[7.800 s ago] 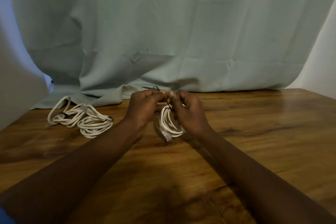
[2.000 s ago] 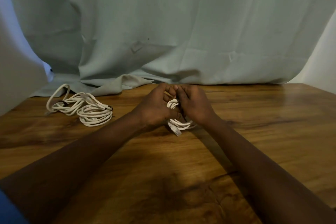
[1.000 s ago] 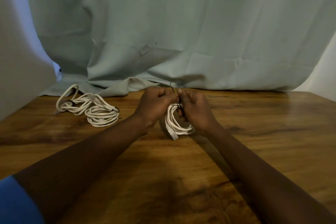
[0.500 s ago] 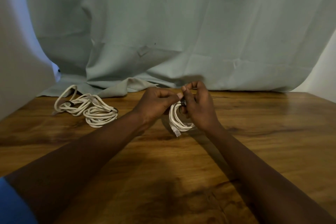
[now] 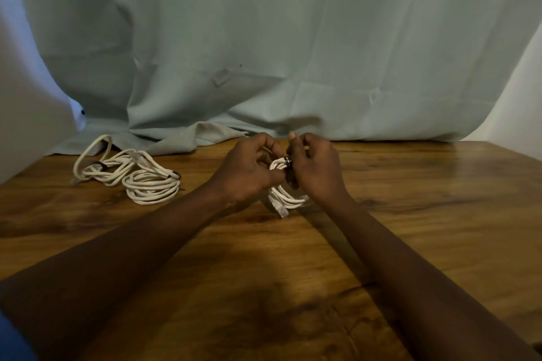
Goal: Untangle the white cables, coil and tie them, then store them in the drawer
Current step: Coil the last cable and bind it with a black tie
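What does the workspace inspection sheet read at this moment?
Surface: brown wooden table, glossy.
Job's things: small white cable coil with dark tie band, held between both hands; drawer not seen.
Clutter: nothing seen.
Grippers: left hand grips the coil; right hand pinches at the band.
Cables: two white tied bundles lie far left on the table.
Surroundings: pale green cloth backdrop.

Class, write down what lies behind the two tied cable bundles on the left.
Behind the bundles, the pale green cloth spills onto the wooden table; whatever it covers is hidden.
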Tool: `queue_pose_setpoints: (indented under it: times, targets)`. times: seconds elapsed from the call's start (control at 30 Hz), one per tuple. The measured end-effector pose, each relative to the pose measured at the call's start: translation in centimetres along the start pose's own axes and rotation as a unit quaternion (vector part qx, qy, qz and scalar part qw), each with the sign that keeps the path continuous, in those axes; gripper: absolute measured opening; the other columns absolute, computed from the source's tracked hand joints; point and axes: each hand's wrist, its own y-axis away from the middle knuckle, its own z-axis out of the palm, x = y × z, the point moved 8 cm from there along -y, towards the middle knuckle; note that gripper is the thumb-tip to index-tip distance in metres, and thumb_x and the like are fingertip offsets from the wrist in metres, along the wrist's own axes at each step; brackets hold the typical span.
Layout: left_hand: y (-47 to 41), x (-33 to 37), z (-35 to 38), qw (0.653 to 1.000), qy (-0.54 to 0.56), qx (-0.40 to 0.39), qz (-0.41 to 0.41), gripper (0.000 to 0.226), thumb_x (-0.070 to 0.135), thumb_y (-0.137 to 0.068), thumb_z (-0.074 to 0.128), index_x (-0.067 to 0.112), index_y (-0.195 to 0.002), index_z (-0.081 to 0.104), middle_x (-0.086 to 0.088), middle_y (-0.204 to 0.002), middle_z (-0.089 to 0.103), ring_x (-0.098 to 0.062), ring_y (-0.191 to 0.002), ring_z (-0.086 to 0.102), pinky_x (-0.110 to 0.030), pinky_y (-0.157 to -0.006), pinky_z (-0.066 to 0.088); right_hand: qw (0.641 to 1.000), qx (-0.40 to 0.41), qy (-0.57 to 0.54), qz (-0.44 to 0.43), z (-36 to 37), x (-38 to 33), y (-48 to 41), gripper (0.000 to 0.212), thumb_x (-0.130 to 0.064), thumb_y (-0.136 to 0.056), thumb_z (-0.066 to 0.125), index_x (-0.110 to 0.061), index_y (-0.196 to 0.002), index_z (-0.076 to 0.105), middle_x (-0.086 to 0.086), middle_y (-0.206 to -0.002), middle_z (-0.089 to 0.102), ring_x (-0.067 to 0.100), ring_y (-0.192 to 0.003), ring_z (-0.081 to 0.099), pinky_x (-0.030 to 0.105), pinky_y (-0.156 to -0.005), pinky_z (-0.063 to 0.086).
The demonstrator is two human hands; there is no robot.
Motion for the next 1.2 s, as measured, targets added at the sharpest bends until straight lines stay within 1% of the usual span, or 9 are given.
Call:
queue_pose_setpoints:
  times: [0.23,0.37,0.47,0.57,0.7,0.83,1.0,1.13,1.2]
  targets:
    - [0.6,2.1,-0.3,0.985,-0.122,-0.021,0.12,0.031,0.006,-0.079,0.084,0.02,-0.096,0.062,0.009,-0.087,0.071,-0.007,-0.083,0.071,-0.027,-0.074,0.058,0.997,-0.017,-0.073,0.028,0.2,0.5,-0.4,0.051,-0.05,-0.099,0.059,-0.009,-0.07,0.058,0.012,-0.055,0.064,0.034,-0.051,0.065,0.047,-0.051,0.053]
    - [1.4,3.8,-0.1,0.93,-0.265,-0.02,0.253,0.016,0.022,-0.086,0.08,0.023,-0.096,0.067,0.011,-0.09,0.071,-0.005,-0.087,0.067,-0.035,-0.078,0.054,0.993,-0.05,-0.103,0.031,1.0,0.7,-0.3,0.057,-0.061,-0.093,0.054,-0.009,-0.071,0.059,0.01,-0.054,0.064,0.021,-0.044,0.058,0.041,-0.051,0.048]
    - [1.8,3.9,0.3,0.904,-0.31,-0.003,0.293,0.01,0.026,-0.093,0.072,0.021,-0.101,0.072,0.009,-0.094,0.072,-0.009,-0.087,0.065,-0.037,-0.078,0.052,0.99,-0.052,-0.126,0.042,1.2,0.8,-0.3,0.052,-0.059,-0.095,0.055,-0.015,-0.067,0.058,0.011,-0.053,0.063,0.019,-0.044,0.056,0.037,-0.053,0.045]
    - [1.6,3.6,0.0,0.917,-0.285,0.041,0.277,0.008,0.023,-0.095,0.07,0.024,-0.103,0.07,0.008,-0.108,0.066,-0.014,-0.106,0.059,-0.037,-0.091,0.048,0.978,-0.043,-0.19,0.071,0.8,0.7,-0.3,0.047,-0.044,-0.104,0.055,-0.006,-0.076,0.059,0.012,-0.052,0.058,0.017,-0.039,0.051,0.027,-0.045,0.041]
    - [0.8,3.0,-0.6,0.967,-0.145,0.067,0.197,0.012,0.027,-0.089,0.072,0.032,-0.1,0.069,0.007,-0.119,0.055,-0.014,-0.126,0.05,-0.032,-0.105,0.041,0.959,-0.041,-0.261,0.103,0.6,0.8,0.0,0.05,-0.036,-0.107,0.052,0.005,-0.081,0.065,0.011,-0.051,0.051,0.015,-0.037,0.043,0.02,-0.04,0.033]
    - [1.0,3.5,-0.3,0.965,-0.141,0.06,0.213,0.011,0.032,-0.087,0.072,0.036,-0.098,0.071,0.01,-0.112,0.06,-0.017,-0.119,0.055,-0.033,-0.1,0.044,0.963,-0.002,-0.252,0.095,0.0,0.7,0.1,0.058,-0.037,-0.105,0.055,0.01,-0.073,0.066,0.009,-0.048,0.054,0.014,-0.037,0.044,0.022,-0.042,0.034]
    - [0.9,3.0,-1.8,0.973,-0.054,0.142,0.175,0.009,0.019,-0.084,0.082,0.024,-0.09,0.077,0.005,-0.091,0.075,-0.022,-0.082,0.063,-0.031,-0.074,0.046,0.982,0.029,-0.181,0.039,-1.3,-1.0,0.1,0.052,-0.038,-0.104,0.056,-0.013,-0.058,0.061,0.006,-0.047,0.058,0.012,-0.038,0.05,0.028,-0.049,0.042]
    - [1.5,4.4,-1.9,0.954,-0.119,0.153,0.228,0.016,0.01,-0.081,0.081,0.023,-0.089,0.076,0.008,-0.084,0.074,-0.018,-0.069,0.056,-0.029,-0.069,0.043,0.99,0.042,-0.136,0.022,-1.2,-1.4,0.1,0.051,-0.042,-0.102,0.058,-0.018,-0.057,0.059,0.002,-0.047,0.06,0.011,-0.039,0.054,0.029,-0.049,0.045]
    - [1.9,5.0,-1.0,0.937,-0.179,0.14,0.266,0.017,0.014,-0.081,0.08,0.027,-0.092,0.075,0.015,-0.084,0.073,-0.015,-0.068,0.055,-0.039,-0.069,0.047,0.99,0.041,-0.135,0.017,-0.9,-1.4,0.3,0.052,-0.043,-0.103,0.057,-0.017,-0.058,0.061,0.004,-0.049,0.062,0.013,-0.041,0.057,0.032,-0.049,0.048]
